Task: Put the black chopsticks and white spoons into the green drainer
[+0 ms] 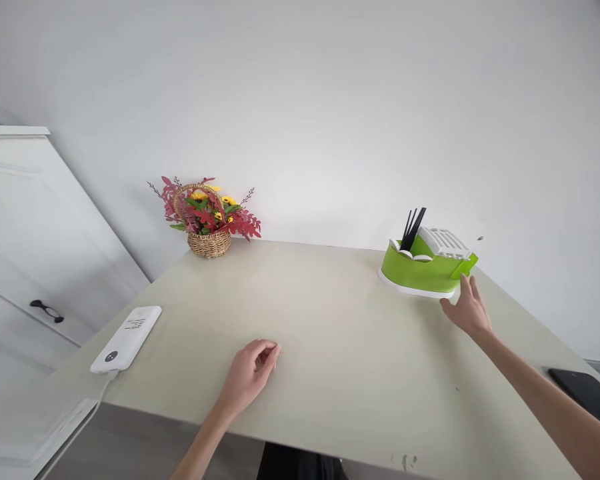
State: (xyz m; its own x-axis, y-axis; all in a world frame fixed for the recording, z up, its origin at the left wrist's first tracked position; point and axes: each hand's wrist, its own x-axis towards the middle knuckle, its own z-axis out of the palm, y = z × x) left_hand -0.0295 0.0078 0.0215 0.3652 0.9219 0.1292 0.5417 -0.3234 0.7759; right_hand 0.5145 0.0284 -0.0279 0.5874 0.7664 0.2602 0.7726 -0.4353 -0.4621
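Note:
On the right of the table stands a green and white utensil holder [415,272] with a slotted white top and several thin black sticks upright in it. My right hand [469,310] reaches to its right end, thumb and fingers apart, the fingertips at a bright green flap [465,267]; whether they touch it I cannot tell. Low over the front middle of the table is my left hand [250,373], its fingers curled in and the thumb near the index fingertip. Nothing shows in it.
A wicker basket [209,244] of artificial flowers stands at the back left. A white power bank [127,339] with a cable lies on the table's left edge, beside a white cabinet [45,220]. A black phone [587,393] lies at the right edge. Behind the table [330,320] rises a wall.

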